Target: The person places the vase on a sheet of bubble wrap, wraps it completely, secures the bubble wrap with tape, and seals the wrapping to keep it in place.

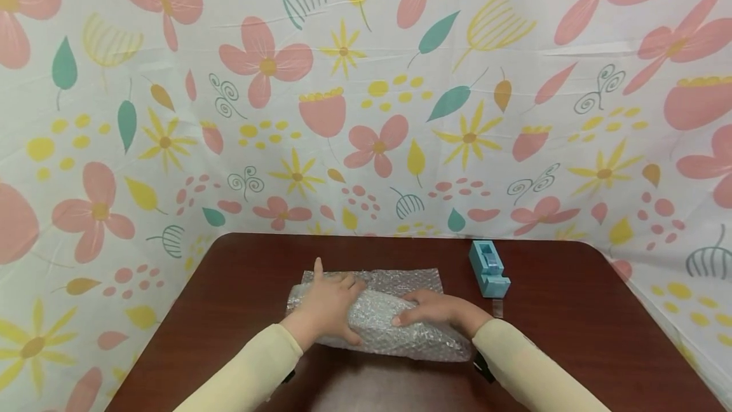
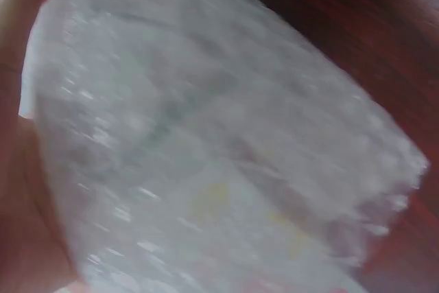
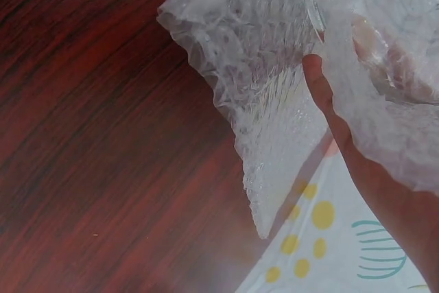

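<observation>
A bundle of clear bubble wrap [image 1: 377, 320] lies near the middle of the table, folded into a flattened roll, with a flat flap [image 1: 406, 280] behind it. My left hand [image 1: 323, 307] rests spread on the bundle's left part, one finger sticking up. Curved over the right part, my right hand [image 1: 440, 310] holds the wrap, thumb and fingers apart on its surface. In the right wrist view a finger [image 3: 322, 90] lies against the wrap near its open end [image 3: 240, 53]. Layers of wrap cover whatever is inside, and the left wrist view is blurred.
A light blue tape dispenser [image 1: 488, 270] stands at the back right, with a strip of clear tape [image 1: 497, 308] at its front. The dark reddish-brown table [image 1: 240, 297] meets a flower-printed cloth [image 1: 377, 196] behind it.
</observation>
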The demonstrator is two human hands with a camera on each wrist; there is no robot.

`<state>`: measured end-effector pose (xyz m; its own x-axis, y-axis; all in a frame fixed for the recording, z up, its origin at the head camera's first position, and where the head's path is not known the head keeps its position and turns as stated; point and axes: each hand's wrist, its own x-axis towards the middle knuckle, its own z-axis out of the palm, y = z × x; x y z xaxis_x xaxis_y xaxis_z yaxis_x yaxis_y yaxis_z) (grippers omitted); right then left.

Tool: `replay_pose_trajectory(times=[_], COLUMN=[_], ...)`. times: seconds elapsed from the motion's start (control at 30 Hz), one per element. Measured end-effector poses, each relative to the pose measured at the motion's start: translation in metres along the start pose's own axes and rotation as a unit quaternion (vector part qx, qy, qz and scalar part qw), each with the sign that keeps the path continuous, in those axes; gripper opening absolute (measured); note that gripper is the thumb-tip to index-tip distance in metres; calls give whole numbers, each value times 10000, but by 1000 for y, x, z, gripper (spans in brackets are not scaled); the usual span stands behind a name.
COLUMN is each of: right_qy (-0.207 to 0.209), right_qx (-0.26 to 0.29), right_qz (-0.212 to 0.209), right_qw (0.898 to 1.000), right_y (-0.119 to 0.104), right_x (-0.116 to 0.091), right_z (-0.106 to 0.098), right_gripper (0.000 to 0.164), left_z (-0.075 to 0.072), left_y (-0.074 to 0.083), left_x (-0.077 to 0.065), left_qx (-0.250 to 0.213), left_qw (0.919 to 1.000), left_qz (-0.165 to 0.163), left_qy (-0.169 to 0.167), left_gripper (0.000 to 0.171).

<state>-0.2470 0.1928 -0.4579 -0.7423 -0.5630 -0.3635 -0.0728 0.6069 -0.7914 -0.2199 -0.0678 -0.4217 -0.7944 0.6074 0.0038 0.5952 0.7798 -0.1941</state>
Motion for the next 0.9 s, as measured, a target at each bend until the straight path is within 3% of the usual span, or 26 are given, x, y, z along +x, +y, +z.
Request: replay_pose_trajectory(times=[0.1, 0.2, 0.4, 0.57, 0.7, 0.8, 0.9], right_qy=[-47, -34, -37, -289, -205, -60, 128], right_qx=[-54, -106, 58, 26, -114, -102, -239], right_qz=[-46, -51, -168, -503, -396, -66, 115], right_qw=[10000, 9999, 9998, 9983, 9989, 9999, 9996], right_y=[-2, -3, -4, -4, -7, -10, -12], right_x=[-1, -5, -16, -25, -29, -28, -24], right_z=[1, 2, 12, 20, 21, 21, 21], right_gripper=[60, 62, 67, 66, 75, 77, 73], left_z=[0, 6, 17, 19, 20, 20, 17], left_y=[7, 11, 11, 9, 8, 7, 4], left_x=[-2, -4, -13, -24, -28, -27, -24], left_qx=[457, 623, 478, 337, 342, 310, 101], left_qw=[9990, 9979, 9956, 9923, 9900, 9905, 9935], left_qz=[19, 117, 406, 739, 831, 834, 819], left_qy=[12, 147, 698, 931, 1085, 1048, 780], left_gripper=[117, 123, 111, 105, 104, 103, 103])
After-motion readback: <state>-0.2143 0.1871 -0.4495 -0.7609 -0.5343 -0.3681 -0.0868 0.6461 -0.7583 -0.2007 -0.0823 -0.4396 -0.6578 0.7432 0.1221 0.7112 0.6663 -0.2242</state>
